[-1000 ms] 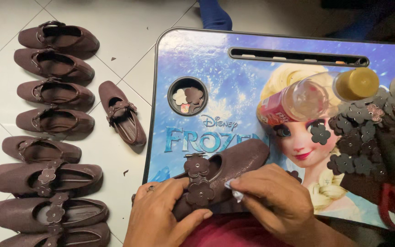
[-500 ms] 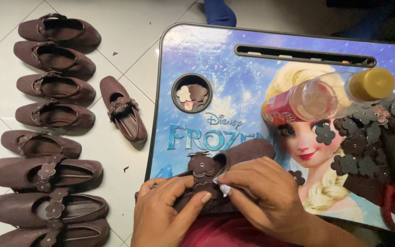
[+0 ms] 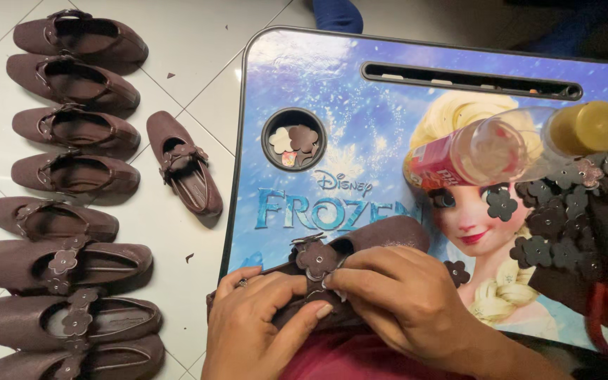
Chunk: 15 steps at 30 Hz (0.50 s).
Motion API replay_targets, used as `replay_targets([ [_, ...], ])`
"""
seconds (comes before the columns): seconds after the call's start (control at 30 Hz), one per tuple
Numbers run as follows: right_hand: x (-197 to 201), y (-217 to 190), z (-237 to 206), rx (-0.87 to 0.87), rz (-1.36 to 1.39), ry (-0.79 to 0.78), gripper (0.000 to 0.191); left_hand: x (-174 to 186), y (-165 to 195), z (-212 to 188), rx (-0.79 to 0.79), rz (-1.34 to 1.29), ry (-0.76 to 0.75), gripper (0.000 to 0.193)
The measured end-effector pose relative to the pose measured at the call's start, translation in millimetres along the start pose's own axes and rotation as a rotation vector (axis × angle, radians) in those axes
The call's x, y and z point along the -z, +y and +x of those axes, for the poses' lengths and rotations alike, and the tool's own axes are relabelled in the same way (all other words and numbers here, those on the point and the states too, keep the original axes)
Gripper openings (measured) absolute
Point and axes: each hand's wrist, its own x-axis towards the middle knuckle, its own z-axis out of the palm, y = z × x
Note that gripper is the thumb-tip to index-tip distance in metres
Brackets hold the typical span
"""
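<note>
Illumination is bright, even and diffuse, from overhead. Soft, short shadows fall beneath the brown shoes (image 3: 72,127) on the white tiled floor (image 3: 177,42). The glossy lap table (image 3: 318,77) carries a mild sheen, without harsh glare; a small highlight sits on the clear bottle (image 3: 501,148). Focus is sharp at centre. The upper right corner is dark and underexposed. The left hand (image 3: 258,331) and right hand (image 3: 402,299) show slight softness; no marked edge distortion.

Brown strapped shoe (image 3: 360,246) with flower ornament (image 3: 316,259) lies sideways on the tray's near edge
</note>
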Motion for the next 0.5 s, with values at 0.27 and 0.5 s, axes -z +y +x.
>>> replay_targets([
  [0.27,12,-2,-7,0.003,-0.008,-0.055,0.031,6,2,5,-0.018,-0.029,-0.046,0.024],
  [0.5,29,8,-31,-0.326,0.312,-0.100,0.019,17,15,35,-0.137,-0.029,-0.173,0.027],
])
